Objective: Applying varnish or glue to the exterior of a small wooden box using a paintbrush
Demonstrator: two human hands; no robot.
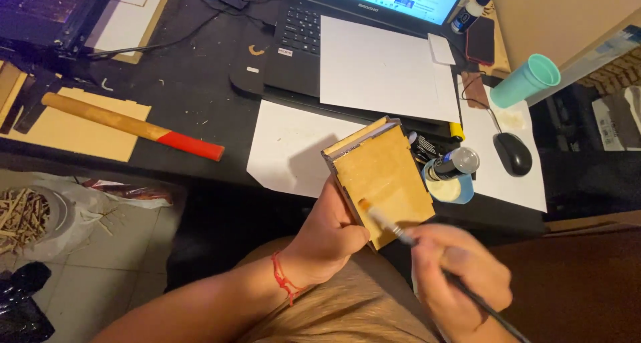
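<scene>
My left hand [327, 239] grips a small flat wooden box [384, 176] from below, holding it tilted over my lap at the desk's front edge. My right hand [461, 276] holds a thin paintbrush [390, 226] with a dark handle. The brush's tip touches the box's yellowish top face near its lower left side. A red string bracelet circles my left wrist.
A black desk [193, 83] carries a laptop [314, 29] with white sheets on and before it, a red-ended wooden handle [133, 126], a mouse [513, 153], a teal cup [527, 79], and a small can on a tape roll [451, 173]. A bag of wood scraps [27, 216] lies on the floor.
</scene>
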